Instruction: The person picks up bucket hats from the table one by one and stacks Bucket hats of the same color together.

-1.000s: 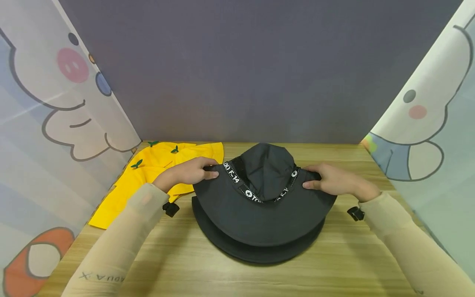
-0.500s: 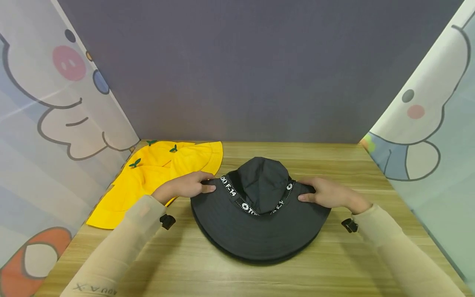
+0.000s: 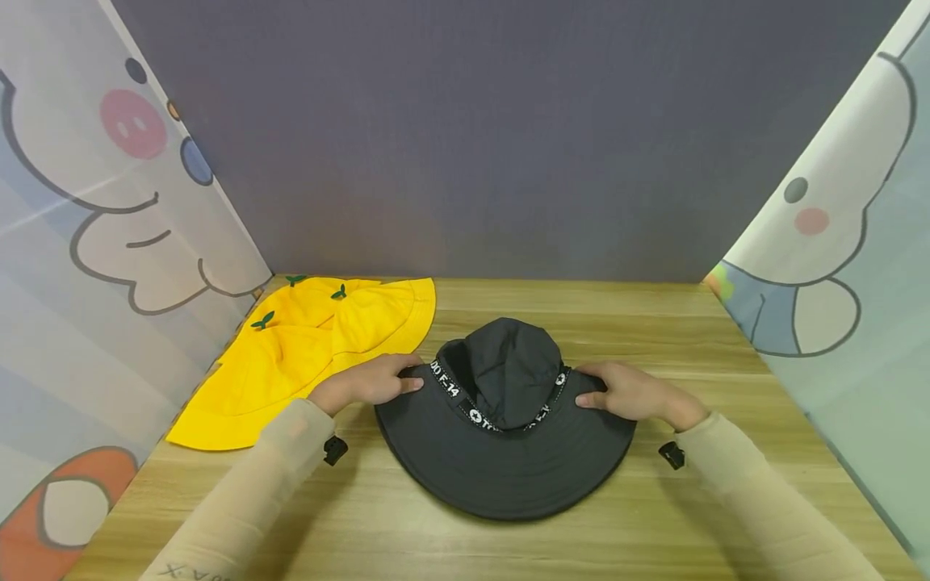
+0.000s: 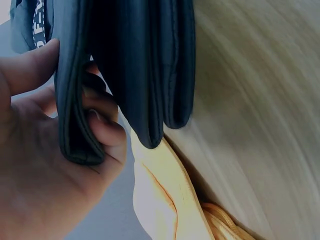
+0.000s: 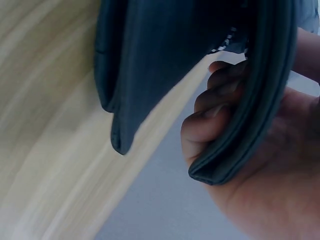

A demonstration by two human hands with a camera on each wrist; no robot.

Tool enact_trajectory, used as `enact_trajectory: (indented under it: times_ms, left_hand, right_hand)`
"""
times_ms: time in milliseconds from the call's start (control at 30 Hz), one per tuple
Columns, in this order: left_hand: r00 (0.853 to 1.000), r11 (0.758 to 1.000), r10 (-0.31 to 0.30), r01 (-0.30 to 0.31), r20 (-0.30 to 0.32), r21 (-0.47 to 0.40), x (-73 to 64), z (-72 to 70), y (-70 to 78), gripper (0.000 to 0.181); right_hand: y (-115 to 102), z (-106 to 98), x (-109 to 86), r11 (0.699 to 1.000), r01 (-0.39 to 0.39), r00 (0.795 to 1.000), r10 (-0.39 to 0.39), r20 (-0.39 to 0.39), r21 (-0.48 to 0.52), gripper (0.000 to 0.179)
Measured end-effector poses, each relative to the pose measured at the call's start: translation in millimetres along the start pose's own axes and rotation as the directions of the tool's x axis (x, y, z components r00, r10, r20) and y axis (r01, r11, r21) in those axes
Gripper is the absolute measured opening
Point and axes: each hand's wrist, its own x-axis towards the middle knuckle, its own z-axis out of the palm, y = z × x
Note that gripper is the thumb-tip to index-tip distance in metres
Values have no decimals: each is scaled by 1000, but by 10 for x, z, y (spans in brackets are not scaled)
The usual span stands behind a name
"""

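A black wide-brimmed bucket hat (image 3: 501, 472) with white-lettered trim lies in the middle of the wooden table, its crown pointing away. My left hand (image 3: 374, 381) pinches the left side of its folded brim, thumb on top and fingers curled underneath. On the opposite side my right hand (image 3: 635, 397) grips the brim the same way. Below the held brim (image 4: 70, 110), the left wrist view reveals more black brims (image 4: 175, 85) stacked close to the table. Similar lower brims (image 5: 145, 70) appear in the right wrist view, apart from the one in my fingers. From above, the top hat hides them.
Yellow hats (image 3: 291, 355) with green sprout tips lie overlapped at the back left, close to my left forearm. A grey panel (image 3: 494, 145) rises behind the wooden table (image 3: 349, 524). Cartoon-printed walls (image 3: 821, 298) flank both sides.
Both hands have brought the top black hat down and toward me, so that it now covers the black brim that showed beneath it. The yellow hats have stayed put.
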Motion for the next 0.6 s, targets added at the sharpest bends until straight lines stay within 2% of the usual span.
enact_trajectory:
  times_ms: [267,400,600]
  left_hand:
    - [999,999,-30,30,13,17,41,84,-19,42]
    - [999,999,-42,41,16,27,40,111,7,37]
    - [1000,994,-27,27,-3,103,29,161,81,26]
  right_hand:
    - [48,81,47,1000,4,1000,-4,-13,19,48]
    - [73,124,65,999,-8,1000,9,-21,32,44]
    - [83,231,112,999,-43,997,42,-58,-7,38]
